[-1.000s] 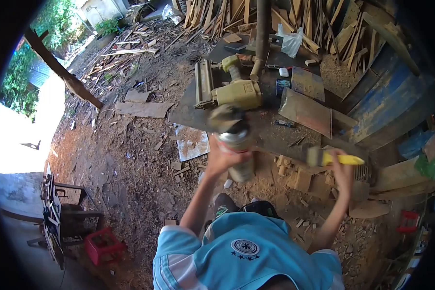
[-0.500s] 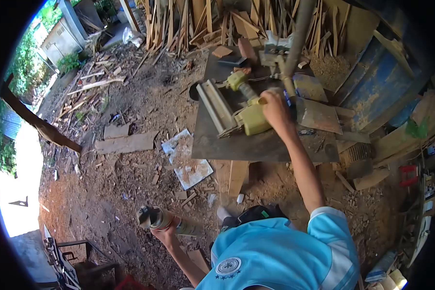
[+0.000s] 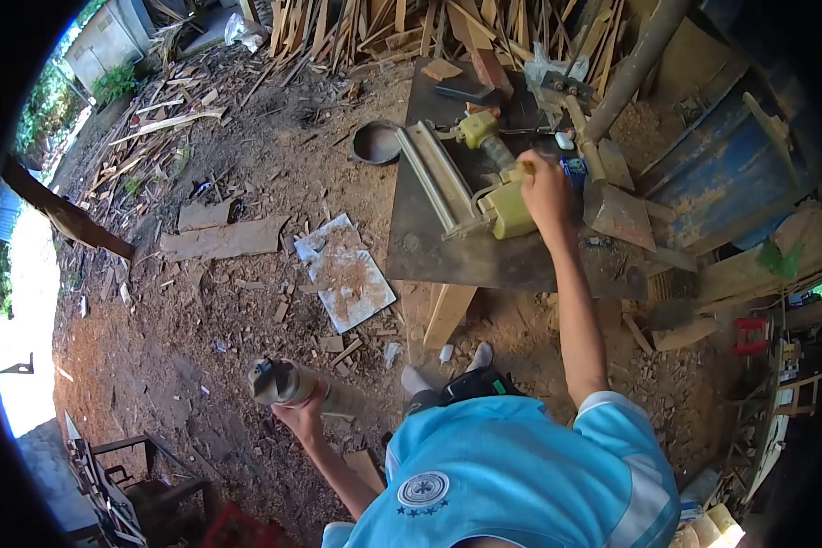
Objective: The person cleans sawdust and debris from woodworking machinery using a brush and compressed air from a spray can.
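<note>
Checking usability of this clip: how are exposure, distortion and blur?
Head view: strong fisheye with black corners; far-left sky patch blown out; harsh sun. The left hand gripping the can and the right hand on the yellow tool look fairly sharp.

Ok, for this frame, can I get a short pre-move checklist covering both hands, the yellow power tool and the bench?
1. Left hand grips the grinder-like tool, held out to the side, away from the body: ok.
2. Right hand rests on the yellow power tool: ok; whether its fingers close round a handle: cannot tell.
3. Yellow power tool sits fully on the dark bench top, not over an edge: ok.
4. Bench space by the right hand: not ok, boards and small items crowd it.
5. Footing: not ok, wood scraps and a tile litter the ground.
6. Either tool running: cannot tell.
</note>
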Demonstrator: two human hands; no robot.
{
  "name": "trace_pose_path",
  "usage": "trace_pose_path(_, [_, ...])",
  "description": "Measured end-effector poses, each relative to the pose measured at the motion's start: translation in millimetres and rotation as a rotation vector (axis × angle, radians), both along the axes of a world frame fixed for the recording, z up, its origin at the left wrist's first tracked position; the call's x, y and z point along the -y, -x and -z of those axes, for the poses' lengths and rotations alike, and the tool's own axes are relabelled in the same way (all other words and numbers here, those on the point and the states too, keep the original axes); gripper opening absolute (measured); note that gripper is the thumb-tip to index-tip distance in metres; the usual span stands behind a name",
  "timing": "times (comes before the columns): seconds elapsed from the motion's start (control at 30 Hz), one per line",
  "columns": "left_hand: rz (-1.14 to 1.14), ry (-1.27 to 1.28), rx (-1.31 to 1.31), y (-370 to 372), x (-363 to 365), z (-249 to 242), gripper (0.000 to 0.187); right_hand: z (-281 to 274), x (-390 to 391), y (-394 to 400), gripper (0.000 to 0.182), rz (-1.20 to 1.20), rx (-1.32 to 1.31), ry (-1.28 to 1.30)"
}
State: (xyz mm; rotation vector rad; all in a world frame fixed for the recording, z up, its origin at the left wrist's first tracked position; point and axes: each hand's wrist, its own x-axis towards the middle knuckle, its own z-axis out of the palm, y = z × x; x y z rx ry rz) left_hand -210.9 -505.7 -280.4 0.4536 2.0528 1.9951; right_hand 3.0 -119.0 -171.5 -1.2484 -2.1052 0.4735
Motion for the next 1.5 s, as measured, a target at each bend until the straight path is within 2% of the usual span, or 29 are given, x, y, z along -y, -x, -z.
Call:
trace_pose_path(0.03, [-0.005,-0.031,-0.020,-1,-7,-3,0.047,25,-10,-3,0.010,0.049,0.124,-0.103])
trace_pose_path(0.07, [-0.008,-0.064,-0.037,-3,-12,-6,0.045,26,-8,-1,0.010,0.100,0.250,-0.207])
trace_pose_path(0.1, [0.077,-0.068,0.015,-3,-17,-15,0.044,27,2,1,0.009,-0.003,0.131,-0.182])
trace_pose_path(0.2, [0.129,-0.079,0.058,1,-26,-13,0.043,5,8,11,0.010,-0.269,-0.263,0.104])
trace_pose_path(0.23, [0.158,-0.061,0.068,0,-28,-18,0.044,6,10,15,0.011,-0.063,-0.001,-0.197])
trace_pose_path(0.27, [0.151,-0.059,0.051,-2,-31,-19,0.045,5,18,23,0.009,0.170,0.336,-0.247])
trace_pose_path(0.33, [0.135,-0.063,0.016,-5,-37,-23,0.046,27,24,32,0.008,-0.104,0.222,-0.077])
trace_pose_path(0.4, [0.202,-0.020,0.023,3,-35,-14,0.050,13,41,51,0.008,-0.490,-0.130,0.272])
trace_pose_path(0.47, [0.201,-0.014,0.024,2,-35,-16,0.051,11,48,78,0.009,-0.703,-0.282,0.341])
trace_pose_path(0.53, [0.203,0.016,-0.014,3,-29,-12,0.052,41,35,108,0.007,-0.679,-0.183,-0.055])
trace_pose_path(0.57, [0.208,0.031,-0.034,4,-25,-10,0.052,65,28,122,0.006,-0.618,-0.075,-0.161])
trace_pose_path(0.67, [0.135,0.057,-0.075,4,-13,-4,0.053,144,47,128,0.005,-0.560,0.338,-0.251])
trace_pose_path(0.73, [0.077,0.016,-0.052,5,-10,-4,0.054,95,66,102,0.007,-0.900,0.418,0.328])
trace_pose_path(0.8, [0.011,-0.022,-0.009,-1,-8,-14,0.055,24,89,62,0.008,-0.951,0.103,0.264])
trace_pose_path(0.9, [0.058,-0.113,0.037,8,-16,-19,0.067,53,77,21,0.007,-0.807,-0.185,-0.020])
trace_pose_path(0.97, [0.139,-0.141,0.018,13,-34,-33,0.073,86,76,-26,0.008,-0.793,-0.095,0.059])
trace_pose_path(1.0, [0.183,-0.179,0.012,13,-46,-44,0.073,83,79,-51,0.008,-0.699,-0.100,0.115])
trace_pose_path(1.13, [0.304,-0.274,0.006,6,-113,-96,0.072,13,83,-91,0.009,-0.201,0.081,0.391])
trace_pose_path(1.23, [0.432,-0.321,-0.108,0,-166,-115,0.065,-20,61,-47,0.009,-0.433,-0.042,0.161])
trace_pose_path(1.27, [0.477,-0.355,-0.153,-7,-179,-124,0.062,-15,45,-26,0.011,-0.577,-0.148,0.031])
trace_pose_path(1.3, [0.484,-0.293,-0.210,-14,-188,-129,0.058,-10,19,-6,0.013,-0.699,-0.065,0.046])
trace_pose_path(1.33, [0.524,-0.295,-0.188,-15,-196,-122,0.061,-17,-4,9,0.016,-0.740,0.109,0.388])
trace_pose_path(1.37, [0.529,-0.337,-0.201,-17,-204,-113,0.064,6,-45,27,0.016,-0.874,0.200,0.603])
trace_pose_path(1.4, [0.531,-0.382,-0.220,-17,-212,-104,0.066,25,-77,48,0.015,-0.849,0.106,0.877])
trace_pose_path(1.43, [0.507,-0.355,-0.297,-16,-215,-95,0.068,29,-98,66,0.014,-0.840,0.180,0.678])
trace_pose_path(1.47, [0.476,-0.331,-0.370,-16,-218,-89,0.070,35,-119,85,0.013,-0.794,0.045,0.561])
trace_pose_path(1.5, [0.497,-0.431,-0.251,-21,-221,-91,0.069,50,-146,106,0.012,-0.742,-0.059,0.145])
